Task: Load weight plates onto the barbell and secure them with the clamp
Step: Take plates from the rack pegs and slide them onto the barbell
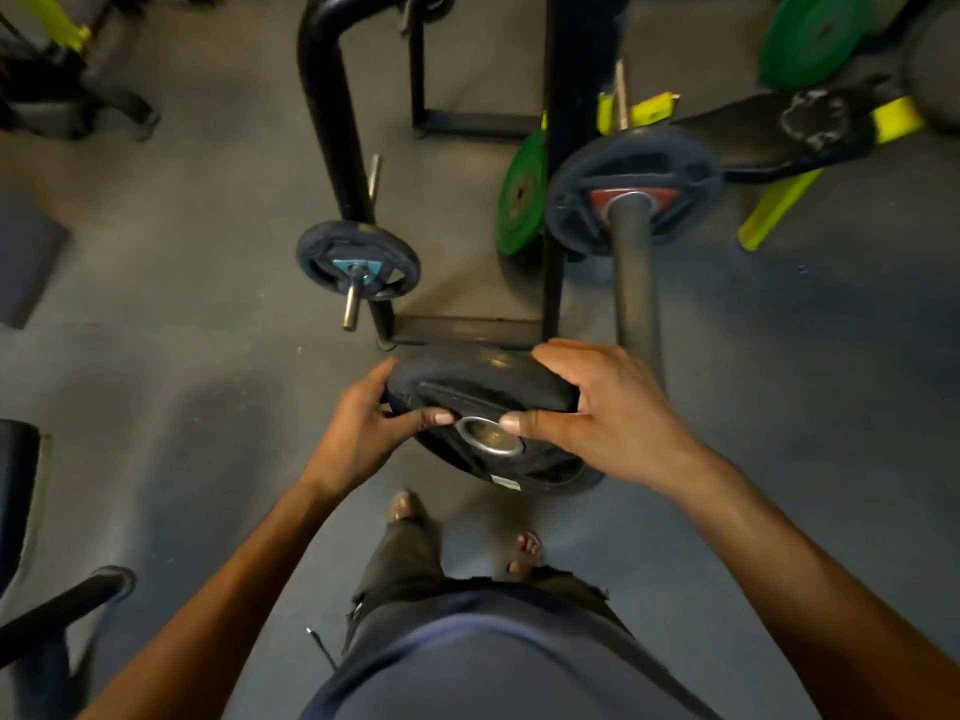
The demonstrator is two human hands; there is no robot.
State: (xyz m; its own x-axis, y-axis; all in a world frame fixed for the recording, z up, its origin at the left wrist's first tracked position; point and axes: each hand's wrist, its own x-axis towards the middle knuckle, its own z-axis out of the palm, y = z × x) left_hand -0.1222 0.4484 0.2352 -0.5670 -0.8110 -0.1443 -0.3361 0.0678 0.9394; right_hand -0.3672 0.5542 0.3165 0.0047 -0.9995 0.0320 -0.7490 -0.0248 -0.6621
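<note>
I hold a black weight plate [483,402] with a silver centre hole in both hands, tilted, at waist height above the floor. My left hand [363,423] grips its left rim, thumb near the hole. My right hand [597,407] covers its right rim, thumb at the hole. The barbell sleeve [635,283] runs away from me just right of the plate. A dark plate with a red hub [634,184] sits on the sleeve's far end. No clamp is visible.
A black rack frame [332,122] stands ahead with a small blue-hubbed plate [358,262] on a peg. Green plates [519,194] lean behind the upright, another green plate [815,39] at the top right. A bench with yellow-green legs [779,137] lies right. My feet [410,506] are below.
</note>
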